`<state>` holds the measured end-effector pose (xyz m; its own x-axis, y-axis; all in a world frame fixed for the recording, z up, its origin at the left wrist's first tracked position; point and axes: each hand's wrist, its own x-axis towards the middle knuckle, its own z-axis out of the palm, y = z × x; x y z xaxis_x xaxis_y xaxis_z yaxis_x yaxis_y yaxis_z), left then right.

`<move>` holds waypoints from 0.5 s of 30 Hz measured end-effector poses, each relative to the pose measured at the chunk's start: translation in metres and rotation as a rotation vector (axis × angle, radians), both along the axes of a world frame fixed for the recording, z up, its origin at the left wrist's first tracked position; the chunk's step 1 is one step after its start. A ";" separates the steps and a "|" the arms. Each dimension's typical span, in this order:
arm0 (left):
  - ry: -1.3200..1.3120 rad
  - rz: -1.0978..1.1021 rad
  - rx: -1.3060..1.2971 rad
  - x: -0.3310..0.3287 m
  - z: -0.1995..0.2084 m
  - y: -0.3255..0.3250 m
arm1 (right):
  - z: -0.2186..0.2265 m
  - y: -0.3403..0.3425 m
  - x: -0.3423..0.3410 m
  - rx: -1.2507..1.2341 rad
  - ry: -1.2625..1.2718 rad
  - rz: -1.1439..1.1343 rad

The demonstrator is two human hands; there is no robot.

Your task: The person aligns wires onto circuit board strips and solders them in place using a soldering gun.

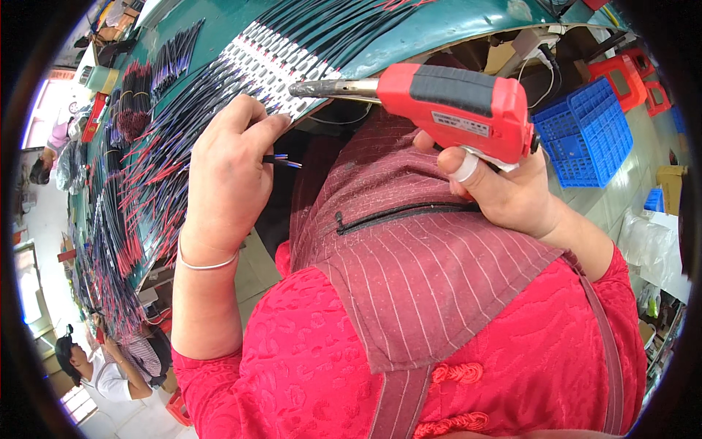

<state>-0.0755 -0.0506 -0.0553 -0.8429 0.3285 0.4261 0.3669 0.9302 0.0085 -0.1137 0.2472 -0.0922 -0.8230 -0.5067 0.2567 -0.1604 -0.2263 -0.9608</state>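
Note:
My left hand (230, 157) is closed at the table edge, thumb and forefinger pinched together. A short dark cable (284, 160) with blue and white wire ends sticks out of its grip. Beside its fingertips lie rows of white connectors (252, 69) with grey middles, joined to many black wires (329, 33). My right hand (504, 183), with white tape around the thumb, is wrapped around a red and black pistol-shaped tool (453, 102). The tool's long metal nozzle (336, 88) points left, its dark tip over the near end of the rows.
More wire bundles (135, 99) cover the left of the green table (409, 40). Blue plastic crates (585, 135) and red bins (621, 80) stand on the floor at right. At lower left a person (102, 369) in a white top sits by hanging wires.

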 end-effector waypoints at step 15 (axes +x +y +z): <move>-0.043 0.051 -0.056 0.020 0.008 -0.010 | -0.003 0.002 -0.003 -0.046 -0.025 -0.025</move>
<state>-0.0550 -0.0609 -0.0470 -0.8766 0.3065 0.3710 0.3190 0.9473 -0.0290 -0.1167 0.2491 -0.0949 -0.8420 -0.4738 0.2580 -0.1423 -0.2662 -0.9533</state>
